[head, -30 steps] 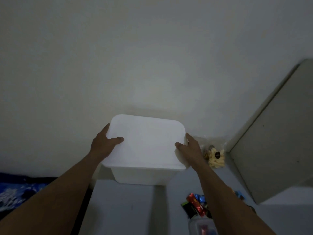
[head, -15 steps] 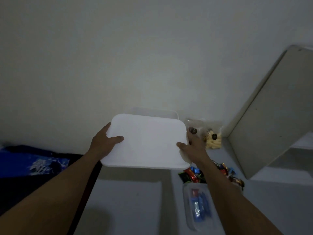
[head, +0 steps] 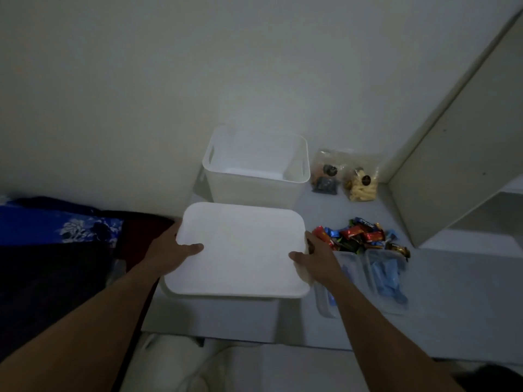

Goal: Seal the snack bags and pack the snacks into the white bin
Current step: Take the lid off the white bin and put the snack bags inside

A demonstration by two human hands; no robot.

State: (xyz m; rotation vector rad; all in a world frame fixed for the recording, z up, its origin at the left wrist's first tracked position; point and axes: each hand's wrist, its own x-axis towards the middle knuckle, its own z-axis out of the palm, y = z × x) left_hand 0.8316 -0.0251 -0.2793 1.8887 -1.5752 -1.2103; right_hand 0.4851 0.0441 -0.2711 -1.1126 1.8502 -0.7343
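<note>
Plaster wall (head: 141, 80), matte and pale, fills the upper half of the room, with a flat slanted panel (head: 464, 154) leaning in at the right. Below it runs a smooth grey table (head: 441, 292), and off its left edge lies dark cloth with a blue floral print (head: 56, 224). On the table against the wall stands the white bin (head: 256, 165), a boxy plastic tub with rounded corners and slot handles cut near its rim, its top open and nothing visible inside. In front of it, and clear of it, a white lid (head: 240, 250) is held level: a flat, smooth rounded rectangle with a shallow lip. The left hand (head: 169, 251) grips its left edge, thumb lying on top and fingers curled out of sight underneath; the right hand (head: 317, 260) does the same on the right edge, thumb on top, forearms reaching forward from below. Right of the lid, two clear rectangular plastic containers (head: 387, 278) sit side by side with blue packets inside. Just behind them is a loose heap of wrapped candies (head: 356, 233), shiny foil in red, blue and dark colours. Beside the bin on its right lean two crinkled clear snack bags (head: 343, 176), one dark inside, one with pale yellow pieces; I cannot tell whether they are sealed.
</note>
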